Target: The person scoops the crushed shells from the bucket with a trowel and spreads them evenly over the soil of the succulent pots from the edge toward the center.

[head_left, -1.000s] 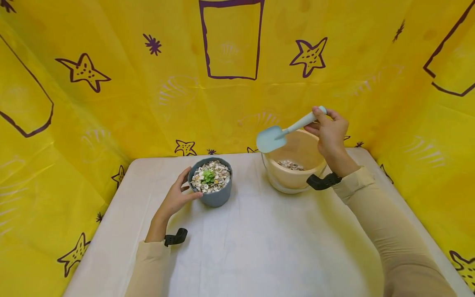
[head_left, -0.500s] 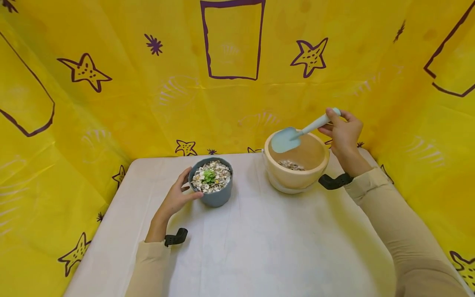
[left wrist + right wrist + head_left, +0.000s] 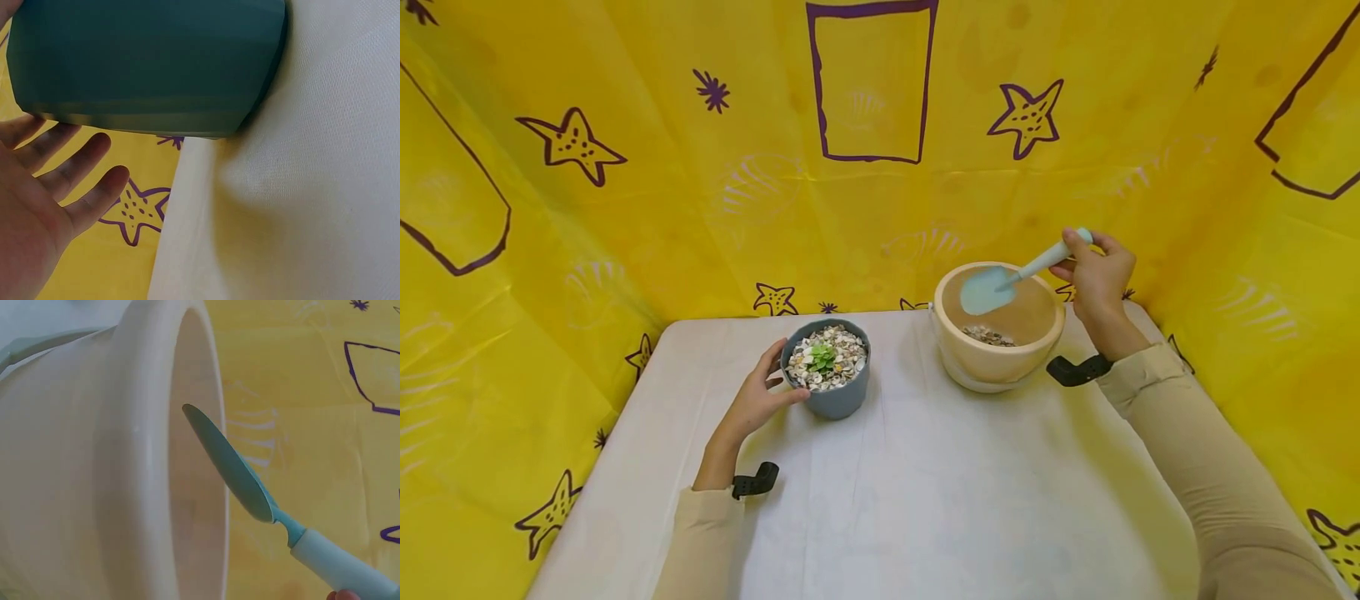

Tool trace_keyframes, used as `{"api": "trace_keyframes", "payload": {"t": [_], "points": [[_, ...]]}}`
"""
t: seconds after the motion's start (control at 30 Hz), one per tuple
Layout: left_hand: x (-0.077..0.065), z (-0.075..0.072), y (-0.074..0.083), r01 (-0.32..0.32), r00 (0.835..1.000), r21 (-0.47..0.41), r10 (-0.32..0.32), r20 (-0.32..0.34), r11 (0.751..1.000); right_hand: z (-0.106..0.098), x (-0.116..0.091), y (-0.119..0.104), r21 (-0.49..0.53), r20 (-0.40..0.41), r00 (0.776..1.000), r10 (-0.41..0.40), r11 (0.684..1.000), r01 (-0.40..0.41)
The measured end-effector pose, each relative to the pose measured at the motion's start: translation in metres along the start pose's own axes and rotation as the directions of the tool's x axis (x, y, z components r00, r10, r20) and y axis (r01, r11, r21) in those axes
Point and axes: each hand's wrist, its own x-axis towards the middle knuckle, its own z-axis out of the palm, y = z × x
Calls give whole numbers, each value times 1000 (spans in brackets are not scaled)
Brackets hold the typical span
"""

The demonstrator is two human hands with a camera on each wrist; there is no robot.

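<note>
My left hand (image 3: 758, 398) holds a grey-blue plant pot (image 3: 838, 403) at its left side, thumb on the near rim and fingers round the far side. The pot stands upright, filled with small pale shell-like bits round a green succulent (image 3: 822, 357). In the left wrist view, some fingers (image 3: 78, 164) spread loosely below the pot's wall. My right hand (image 3: 1099, 279) grips the end of a light-blue trowel (image 3: 988, 290) by its handle. Its blade slants down over the mouth of a cream bucket (image 3: 992, 364); in the right wrist view the blade (image 3: 228, 465) overlaps the opening.
A small heap of similar bits (image 3: 988, 335) lies at the bottom of the bucket, whose handle hangs low round its outside. A white-covered table (image 3: 895, 500) carries both containers. Yellow patterned cloth (image 3: 880, 217) rises behind the table and at both sides.
The right hand has carried the trowel rightward and slightly down, from above the bucket's left rim to over its mouth. Left hand and pot have stayed still.
</note>
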Motion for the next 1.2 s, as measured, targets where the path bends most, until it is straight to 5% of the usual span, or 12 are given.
{"api": "trace_keyframes", "payload": {"t": [0.8,1.07,1.2], "points": [[1,1,-2,-1,1000,-6,1,3,1000,-10,6,30,-137,10,1000,-4,991,5],[0,1,-3,-15,1000,0,15,0,1000,-9,4,44,-353,73,997,-27,934,51],[1,2,-3,-20,1000,17,21,-12,1000,-8,2,48,-477,119,992,-33,875,86]]}}
